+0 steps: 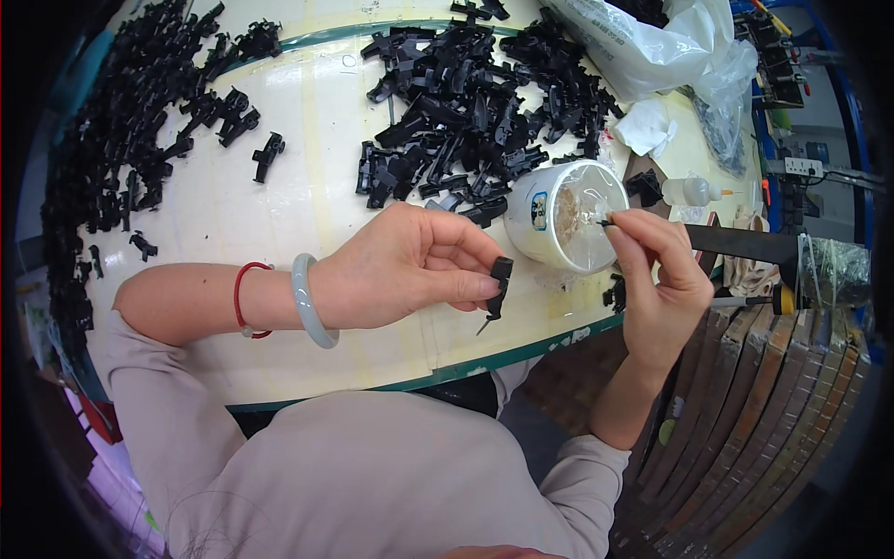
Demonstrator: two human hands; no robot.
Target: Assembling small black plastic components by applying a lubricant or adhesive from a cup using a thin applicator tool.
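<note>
Black plastic piece [499, 291] sits pinched in the left hand [400, 265], long axis near upright, thin pin [483, 326] angling down-left, while the right hand [661, 279], farther off rightward, nips a small dark tip [606, 223] over the white tub [527, 235].

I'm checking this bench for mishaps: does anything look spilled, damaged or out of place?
Nothing looks clearly spilled or damaged. Slightly odd: a lone black part lies detached between the left heap and the right heap of similar pieces, and a crumpled white tissue sits near the plastic bag.
</note>
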